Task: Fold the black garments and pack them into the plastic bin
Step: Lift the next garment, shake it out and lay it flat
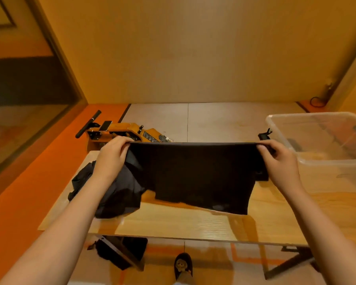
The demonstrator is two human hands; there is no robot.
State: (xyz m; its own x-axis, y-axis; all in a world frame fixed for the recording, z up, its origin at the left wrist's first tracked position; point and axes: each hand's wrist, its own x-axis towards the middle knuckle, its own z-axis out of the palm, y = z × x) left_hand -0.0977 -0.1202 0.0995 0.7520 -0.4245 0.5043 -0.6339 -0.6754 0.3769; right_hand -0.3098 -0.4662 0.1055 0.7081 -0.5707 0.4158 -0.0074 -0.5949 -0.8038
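I hold a black garment (195, 173) stretched out above the wooden table (193, 223). My left hand (111, 157) pinches its upper left corner and my right hand (280, 159) pinches its upper right corner. Its top edge is taut and level; the lower edge hangs down to the tabletop. A second black garment (113, 194) lies crumpled on the left part of the table, partly under my left forearm. The clear plastic bin (325, 161) stands at the table's right end, beyond my right hand; it looks empty.
A yellow machine with a black handle (123, 132) stands on the floor behind the table's left end. A black bag (121, 251) lies under the table. My shoe (183, 264) shows below the front edge. A wall rises behind.
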